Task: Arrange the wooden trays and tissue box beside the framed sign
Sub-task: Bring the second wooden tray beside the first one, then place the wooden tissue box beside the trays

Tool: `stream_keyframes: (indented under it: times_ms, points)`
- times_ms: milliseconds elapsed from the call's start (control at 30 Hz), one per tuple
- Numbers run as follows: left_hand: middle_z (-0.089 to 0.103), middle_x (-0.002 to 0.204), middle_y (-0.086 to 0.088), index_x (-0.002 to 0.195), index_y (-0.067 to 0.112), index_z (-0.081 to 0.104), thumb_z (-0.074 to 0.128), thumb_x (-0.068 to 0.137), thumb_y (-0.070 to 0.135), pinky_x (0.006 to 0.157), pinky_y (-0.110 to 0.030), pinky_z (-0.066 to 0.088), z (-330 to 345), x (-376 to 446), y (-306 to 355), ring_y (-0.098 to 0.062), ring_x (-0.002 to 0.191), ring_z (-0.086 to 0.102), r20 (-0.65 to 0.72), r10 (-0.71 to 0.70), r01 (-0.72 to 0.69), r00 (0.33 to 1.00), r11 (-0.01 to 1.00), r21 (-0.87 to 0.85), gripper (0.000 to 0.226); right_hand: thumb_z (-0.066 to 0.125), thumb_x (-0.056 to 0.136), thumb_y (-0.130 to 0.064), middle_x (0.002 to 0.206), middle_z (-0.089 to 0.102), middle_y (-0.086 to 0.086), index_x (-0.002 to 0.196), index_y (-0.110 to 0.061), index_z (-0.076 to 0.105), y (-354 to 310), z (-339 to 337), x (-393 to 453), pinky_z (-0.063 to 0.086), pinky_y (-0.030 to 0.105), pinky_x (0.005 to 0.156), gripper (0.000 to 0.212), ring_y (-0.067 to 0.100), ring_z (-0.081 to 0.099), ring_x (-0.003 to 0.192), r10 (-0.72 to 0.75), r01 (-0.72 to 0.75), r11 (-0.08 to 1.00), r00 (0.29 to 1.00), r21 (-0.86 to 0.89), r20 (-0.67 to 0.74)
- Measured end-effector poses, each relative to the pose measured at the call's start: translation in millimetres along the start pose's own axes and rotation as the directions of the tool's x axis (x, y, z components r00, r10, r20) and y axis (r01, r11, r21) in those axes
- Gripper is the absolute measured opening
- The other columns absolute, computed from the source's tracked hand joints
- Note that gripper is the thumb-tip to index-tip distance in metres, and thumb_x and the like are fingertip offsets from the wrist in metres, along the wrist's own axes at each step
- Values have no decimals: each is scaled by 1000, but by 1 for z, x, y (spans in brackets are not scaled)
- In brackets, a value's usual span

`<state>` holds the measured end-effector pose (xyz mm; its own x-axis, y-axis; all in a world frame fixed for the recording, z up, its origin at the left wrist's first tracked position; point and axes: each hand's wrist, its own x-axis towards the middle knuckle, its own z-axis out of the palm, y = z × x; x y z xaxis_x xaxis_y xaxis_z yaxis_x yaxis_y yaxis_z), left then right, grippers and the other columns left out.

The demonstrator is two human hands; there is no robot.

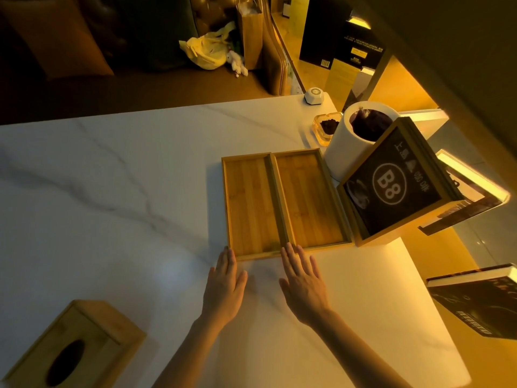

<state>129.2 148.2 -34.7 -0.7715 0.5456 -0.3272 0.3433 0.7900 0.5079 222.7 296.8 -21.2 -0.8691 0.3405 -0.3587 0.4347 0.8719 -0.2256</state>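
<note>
Two long wooden trays lie side by side on the white marble table [112, 191]. The left tray [250, 208] touches the right tray [309, 200], which sits against the framed sign [394, 180], a wooden frame with a dark "B8" panel. My left hand [225, 287] lies flat, fingertips at the near edge of the left tray. My right hand [303, 284] is flat too, fingertips at the near edge where the trays meet. Neither hand holds anything. The wooden tissue box [72, 345] with an oval slot stands at the near left corner, far from the trays.
A white cylindrical bin [344, 147] stands behind the sign, with a glass ashtray [326, 127] and a small white call button [314, 95] beyond it. A dark book [481, 301] lies off the table's right edge. Bags sit on the floor past the far edge.
</note>
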Motion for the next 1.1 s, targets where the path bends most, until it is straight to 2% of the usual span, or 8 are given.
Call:
stream_keyframes:
  times_ms: [233,433,500,600,700,867,1000,1100]
  points:
    - [13,154,-8,141,13,4,30,93,37,111,-37,29,-10,2,1,-27,138,24,59,-7,6,998,1000,18,60,27,98,-37,158,-2,2,146,-19,3,-7,-10,1,-12,40,113,57,19,-21,135,8,-8,999,1000,34,-10]
    - [25,151,-11,139,9,18,32,93,34,109,-36,31,-40,-3,5,-27,136,31,-16,6,-4,1000,993,122,54,34,97,-35,149,37,7,138,-13,33,-25,-38,8,18,42,117,46,24,24,141,-20,19,996,1000,86,12]
    - [44,138,-18,132,7,34,35,93,31,100,-37,42,-55,-9,4,-30,123,46,-99,11,2,995,992,129,46,36,97,-33,136,52,7,127,-12,47,-35,-48,12,34,40,110,39,24,42,131,-55,55,994,998,90,-1]
    - [63,100,-18,100,6,58,38,92,27,78,-39,48,-83,-23,-1,-32,93,60,-193,-33,41,981,998,38,30,37,97,-32,116,64,7,113,-13,58,-55,-62,16,50,34,88,32,22,59,107,-152,156,985,987,67,-59]
    - [63,87,-18,85,5,61,41,91,24,72,-38,46,-113,-44,-16,-34,81,59,-328,-86,82,941,996,-25,29,35,98,-27,107,66,6,107,-12,60,-86,-73,15,49,30,81,31,20,59,99,-266,278,958,953,68,-147]
    - [66,85,-14,94,6,62,44,91,19,63,-34,50,-145,-95,-65,-24,69,60,-533,-90,83,841,996,-36,23,37,97,-22,130,57,6,120,-13,56,-148,-64,3,38,34,102,31,20,47,123,-397,444,881,882,165,-254]
    - [61,112,-20,113,2,54,44,90,14,83,-41,50,-145,-135,-113,-33,100,58,-647,-218,216,730,973,-84,27,36,97,-26,148,38,4,138,-15,36,-195,-34,-16,24,33,113,42,19,28,138,-410,447,848,894,285,-181]
    - [48,131,-24,126,4,41,45,90,16,97,-49,43,-135,-156,-147,-37,121,44,-616,-404,369,677,909,-191,38,34,98,-31,152,30,3,143,-17,24,-219,-7,-28,20,32,114,48,17,22,141,-410,402,828,910,391,-68]
